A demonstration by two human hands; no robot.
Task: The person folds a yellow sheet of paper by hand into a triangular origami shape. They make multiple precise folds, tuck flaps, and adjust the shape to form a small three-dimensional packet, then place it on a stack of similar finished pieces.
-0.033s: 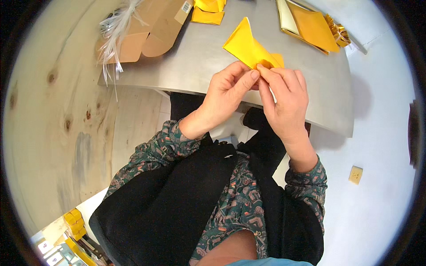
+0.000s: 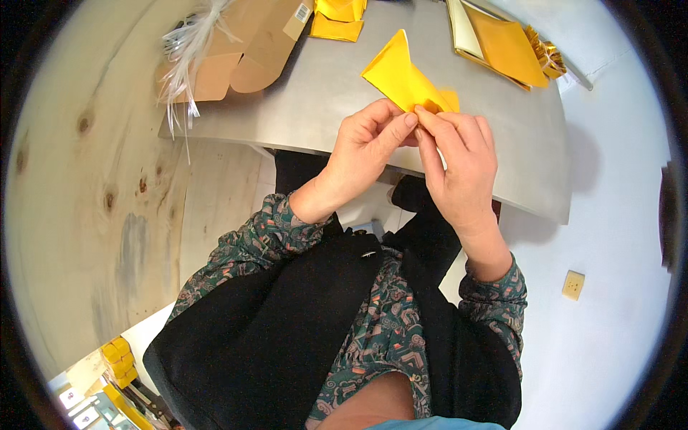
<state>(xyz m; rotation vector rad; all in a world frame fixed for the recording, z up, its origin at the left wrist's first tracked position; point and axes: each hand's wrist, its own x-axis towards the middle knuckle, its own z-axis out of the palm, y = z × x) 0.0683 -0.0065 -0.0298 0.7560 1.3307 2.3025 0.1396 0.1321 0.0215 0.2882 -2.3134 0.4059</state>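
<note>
A folded piece of shiny yellow paper (image 2: pixel 401 77) is held up over the near part of the grey table, its pointed end up and to the left. My left hand (image 2: pixel 374 142) pinches its lower edge between thumb and fingers. Close beside it, my right hand (image 2: pixel 459 147) grips the same edge, thumb and forefinger pressed together near a small fold. The fingertips of both hands almost meet, and the paper's underside is hidden behind them.
On the grey table (image 2: pixel 516 136) stand an open cardboard box (image 2: pixel 261 54) with white strips (image 2: pixel 188 61) over its side, some folded yellow paper (image 2: pixel 337 29), a stack of gold sheets (image 2: pixel 505 46) and a gold bundle (image 2: pixel 548 57). A wooden board (image 2: pixel 86 208) lies left.
</note>
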